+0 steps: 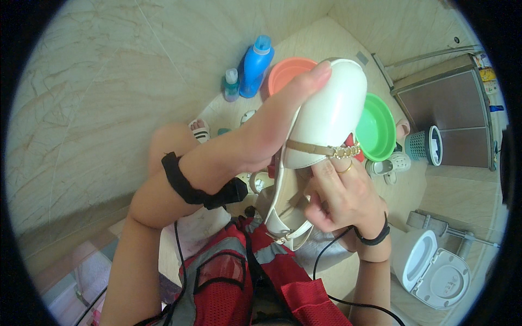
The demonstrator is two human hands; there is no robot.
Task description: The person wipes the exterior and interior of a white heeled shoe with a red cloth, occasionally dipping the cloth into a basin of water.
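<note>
Marbled beige tile wall (92, 81) is the biggest thing, smooth w/ thin joints; white toilet (440, 277) at right has its rounded lid raised. Red mesh vest w/ grey bands (223, 282) is on the wearer, soft & creased. Bright green round plastic basin (378, 122) & coral-orange round plastic basin (291, 73) sit on the floor beyond, prob. to stay w/in reach. Glossy blue plastic bottle (255, 68) stands near the wall, approx. upright, prob. out of the way. White glossy round-toed shoe (331, 103) is up off the floor, b/w the hands in front of the vest, toe away, heel straps toward the wearer. Left hand (280, 114) is clamped on its toe end, thumb over the upper, prob. to steady it; other fingers hidden. Right hand (345, 187) has bent fingers at the shoe's edge; can't tell if they're closed on anything. Small teal see-thru bottle (231, 89) is by the blue one. Flat tan strap (307, 148) crosses the shoe, ending in a knobbly gold-tone chain (347, 152); thin gold ring (345, 169) on a right finger
</note>
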